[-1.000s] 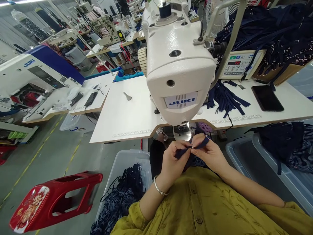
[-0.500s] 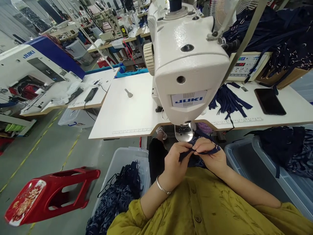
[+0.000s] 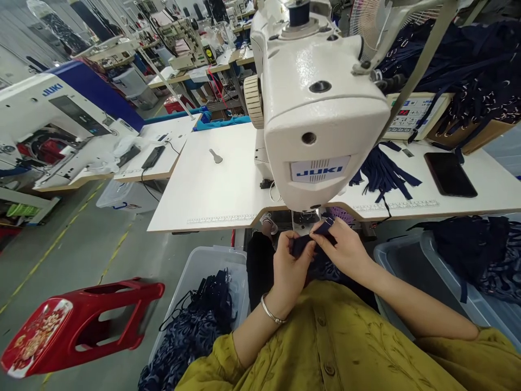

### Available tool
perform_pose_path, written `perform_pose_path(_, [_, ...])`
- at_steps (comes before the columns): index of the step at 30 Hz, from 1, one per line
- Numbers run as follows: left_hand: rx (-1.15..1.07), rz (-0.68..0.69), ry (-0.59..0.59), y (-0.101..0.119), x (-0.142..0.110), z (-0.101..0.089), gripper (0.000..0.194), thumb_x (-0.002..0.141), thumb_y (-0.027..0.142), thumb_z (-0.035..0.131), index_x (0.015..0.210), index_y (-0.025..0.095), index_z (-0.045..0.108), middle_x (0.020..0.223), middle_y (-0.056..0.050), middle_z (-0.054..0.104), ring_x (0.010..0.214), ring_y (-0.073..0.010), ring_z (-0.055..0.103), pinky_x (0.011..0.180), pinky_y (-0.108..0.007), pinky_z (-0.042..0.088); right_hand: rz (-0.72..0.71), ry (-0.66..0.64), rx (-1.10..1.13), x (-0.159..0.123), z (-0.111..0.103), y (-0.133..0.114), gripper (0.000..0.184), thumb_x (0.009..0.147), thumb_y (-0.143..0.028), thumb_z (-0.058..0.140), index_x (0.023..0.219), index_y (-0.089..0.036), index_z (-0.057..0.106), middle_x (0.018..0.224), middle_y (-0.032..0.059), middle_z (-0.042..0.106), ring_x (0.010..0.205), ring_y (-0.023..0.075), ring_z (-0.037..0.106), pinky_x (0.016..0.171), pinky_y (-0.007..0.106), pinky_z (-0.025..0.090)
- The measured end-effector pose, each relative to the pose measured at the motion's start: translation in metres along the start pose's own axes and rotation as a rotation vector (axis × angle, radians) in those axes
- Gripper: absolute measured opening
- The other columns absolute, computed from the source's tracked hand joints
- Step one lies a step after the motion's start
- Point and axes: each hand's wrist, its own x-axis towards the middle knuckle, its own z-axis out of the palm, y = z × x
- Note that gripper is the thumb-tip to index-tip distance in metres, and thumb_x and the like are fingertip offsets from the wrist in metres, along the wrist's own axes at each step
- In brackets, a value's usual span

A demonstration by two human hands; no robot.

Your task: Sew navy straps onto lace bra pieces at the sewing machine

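A dark navy fabric strap [image 3: 300,245] is stretched between my two hands, just in front of the sewing machine's [image 3: 321,130] needle area. My left hand [image 3: 290,266] pinches it between thumb and fingers. From the other side my right hand [image 3: 342,247] grips the strap, and a small shiny piece shows near its fingertips. Both hands almost meet, right below the metal plate [image 3: 305,221] under the machine head. More dark navy fabric [image 3: 323,269] hangs below the hands toward my lap, partly hidden by them.
Navy strips [image 3: 382,172] and a phone [image 3: 450,174] lie on the white table [image 3: 211,187] to the right; a flat metal piece [image 3: 215,156] lies left. Bins of navy garments [image 3: 203,309] flank me. A red stool [image 3: 85,326] stands on the floor at left.
Both hands have moved slightly up toward the needle area. My right hand has turned, and the strap end with the shiny piece has swung up and left.
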Motion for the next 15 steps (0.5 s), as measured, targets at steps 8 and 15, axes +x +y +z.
perform_pose_path(8, [0.655,0.766,0.368,-0.006,0.011,-0.023,0.036,0.082,0.023,0.069,0.115,0.019,0.055,0.109,-0.01,0.055,0.101,-0.0202,0.059,0.086,-0.035,0.052,0.213,0.001,0.254,0.016,0.004,0.012,0.022,0.087,-0.035,0.056,0.104,-0.023,0.051,0.082,0.0006,0.045,0.071,0.0168,0.049,0.064,0.031,0.046])
perform_pose_path(15, [1.126,1.101,-0.213,0.006,0.021,-0.035,0.039,0.091,0.013,0.055,0.13,0.018,0.053,0.127,-0.005,0.063,0.125,-0.018,0.051,0.111,-0.037,0.029,0.32,-0.115,0.559,0.021,0.004,0.02,0.034,0.086,-0.039,0.06,0.114,-0.026,0.046,0.079,-0.0014,0.049,0.083,0.0196,0.053,0.08,0.036,0.047])
